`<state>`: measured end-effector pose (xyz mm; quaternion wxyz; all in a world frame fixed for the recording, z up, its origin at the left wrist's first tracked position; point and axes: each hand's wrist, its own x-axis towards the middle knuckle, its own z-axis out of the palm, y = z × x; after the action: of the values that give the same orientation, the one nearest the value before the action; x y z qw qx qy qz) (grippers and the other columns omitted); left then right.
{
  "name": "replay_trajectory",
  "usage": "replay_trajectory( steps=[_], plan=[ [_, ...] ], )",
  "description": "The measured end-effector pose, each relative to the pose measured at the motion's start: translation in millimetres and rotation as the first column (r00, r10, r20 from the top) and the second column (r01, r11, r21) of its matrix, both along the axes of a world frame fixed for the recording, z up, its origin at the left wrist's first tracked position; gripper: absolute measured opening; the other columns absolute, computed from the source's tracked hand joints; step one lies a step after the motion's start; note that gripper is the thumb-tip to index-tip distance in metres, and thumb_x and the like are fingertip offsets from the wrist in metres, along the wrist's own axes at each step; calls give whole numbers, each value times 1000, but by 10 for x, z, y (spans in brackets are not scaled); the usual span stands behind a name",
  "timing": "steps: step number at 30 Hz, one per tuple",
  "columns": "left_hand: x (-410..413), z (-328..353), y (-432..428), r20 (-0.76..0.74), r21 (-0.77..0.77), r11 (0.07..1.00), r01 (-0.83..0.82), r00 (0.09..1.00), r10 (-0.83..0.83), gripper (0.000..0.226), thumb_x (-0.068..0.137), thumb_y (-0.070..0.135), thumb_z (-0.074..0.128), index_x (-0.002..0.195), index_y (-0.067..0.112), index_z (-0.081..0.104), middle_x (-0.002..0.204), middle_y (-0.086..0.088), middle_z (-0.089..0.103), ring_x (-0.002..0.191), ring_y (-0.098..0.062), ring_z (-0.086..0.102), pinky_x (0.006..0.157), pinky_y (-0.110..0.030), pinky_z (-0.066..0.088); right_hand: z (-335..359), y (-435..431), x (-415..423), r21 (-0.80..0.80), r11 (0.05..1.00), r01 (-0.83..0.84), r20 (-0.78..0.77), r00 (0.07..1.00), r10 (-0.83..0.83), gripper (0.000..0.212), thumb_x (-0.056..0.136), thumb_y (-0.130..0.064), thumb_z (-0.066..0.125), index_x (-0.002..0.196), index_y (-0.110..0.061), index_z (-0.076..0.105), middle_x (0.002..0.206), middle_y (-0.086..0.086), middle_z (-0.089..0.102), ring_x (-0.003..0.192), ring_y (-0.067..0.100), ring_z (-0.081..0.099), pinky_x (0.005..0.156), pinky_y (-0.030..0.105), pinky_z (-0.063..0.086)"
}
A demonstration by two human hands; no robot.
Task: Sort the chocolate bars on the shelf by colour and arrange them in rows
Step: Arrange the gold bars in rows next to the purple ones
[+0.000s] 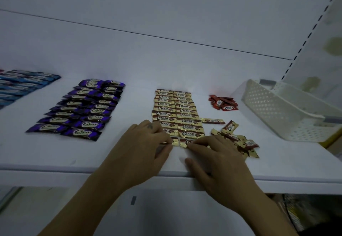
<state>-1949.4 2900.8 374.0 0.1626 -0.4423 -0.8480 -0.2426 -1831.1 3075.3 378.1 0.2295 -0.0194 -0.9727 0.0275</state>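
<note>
The left hand (146, 148) has its fingers curled in. It pinches the end of the first gold bar (174, 141) between finger and thumb. The right hand (212, 159) lies flatter. Its fingertips press on the second gold bar (185, 141), and its thumb sticks out to the side on the white shelf (129, 59). The two bars lie end to end between the hands.

Just past the fingertips sit the gold rows (177, 113), two neat lines of shiny wrappers. Each one says "Choco" in white on brown. Far to the left of the left hand are the purple rows (83, 108), also marked "Choco". Further left are the blue rows (22, 85); their words are too blurry to read.

Beside the right hand lies a messy gold pile (238, 139) of crinkly wrappers. Past it are one loose gold bar (212, 120) and a small red pile (223, 102). Far right stands a white plastic basket (288, 109) full of little holes.
</note>
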Motion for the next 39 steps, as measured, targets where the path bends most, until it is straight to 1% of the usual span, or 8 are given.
replay_trajectory(
  steps=[6, 13, 19, 22, 24, 30, 34, 39],
  plan=[
    [16, 27, 3, -6, -16, 1000, -9, 1000, 8, 27, 86, 39, 51, 96, 26, 72, 94, 5, 66, 83, -10, 54, 67, -24, 40, -11, 29, -42, -10, 1000, -19, -15, 1000, 19, 47, 92, -53, 37, 115, -26, 68, 107, -10, 63, 99, 11, 54, 84, 26, 39],
    [4, 64, -17, -45, -28, 1000, 7, 999, -8, 41, 88, 46, 38, 99, 23, 71, 97, 3, 68, 85, -14, 57, 69, -27, 39, -12, -8, -56, -42, 999, -10, -67, 998, 7, 45, 91, -49, 38, 113, -25, 69, 114, -5, 66, 105, 16, 57, 88, 33, 41],
    [179, 200, 314, -3, -26, 999, 46, 999, -46, 35, 89, 46, 48, 111, 27, 67, 115, 8, 64, 106, -12, 52, 85, -28, 34, 171, 439, 89, -107, 993, 43, -214, 975, -65, 24, 87, -22, 64, 110, -20, 71, 112, -1, 68, 104, 21, 58, 85, 36, 41],
    [256, 253, 569, 27, -104, 994, 16, 1000, -13, 35, 94, 47, 49, 122, 31, 60, 128, 10, 57, 117, -11, 46, 100, -32, 34, 265, 791, 109, -151, 985, 85, -133, 986, -105, 22, 86, -16, 68, 107, -21, 72, 110, -2, 68, 104, 22, 59, 88, 40, 44],
    [257, 314, 724, 54, -143, 990, 9, 999, -1, 36, 93, 47, 50, 125, 33, 58, 131, 10, 54, 121, -11, 44, 105, -36, 34, 352, 987, 86, -185, 978, 99, -22, 994, -105, 23, 89, -18, 64, 111, -23, 70, 114, -4, 67, 108, 19, 57, 93, 36, 41],
    [45, 551, 1204, 154, -273, 962, -10, 987, 54, 32, 94, 33, 56, 126, 32, 57, 126, 6, 57, 116, -14, 49, 100, -37, 41, 520, 1422, -226, -122, 988, 93, 206, 976, -67, 31, 95, -21, 56, 124, -29, 62, 134, -6, 57, 122, 15, 50, 100, 31, 37],
    [-189, 623, 1596, 165, -403, 913, -66, 976, 143, 35, 96, 28, 55, 131, 29, 54, 131, 4, 55, 119, -17, 50, 99, -37, 44, 561, 1592, -521, -83, 997, -2, 415, 909, 37, 42, 89, -26, 67, 130, -30, 57, 141, -5, 51, 131, 17, 44, 108, 35, 36],
    [-373, 614, 1964, 165, -504, 863, -43, 976, 145, 36, 89, 17, 61, 124, 27, 59, 119, 3, 62, 105, -16, 55, 92, -36, 49, 591, 1722, -690, -152, 977, -152, 458, 865, 206, 39, 88, -19, 67, 127, -27, 61, 122, -7, 64, 103, 8, 57, 85, 20, 43]
  ],
)
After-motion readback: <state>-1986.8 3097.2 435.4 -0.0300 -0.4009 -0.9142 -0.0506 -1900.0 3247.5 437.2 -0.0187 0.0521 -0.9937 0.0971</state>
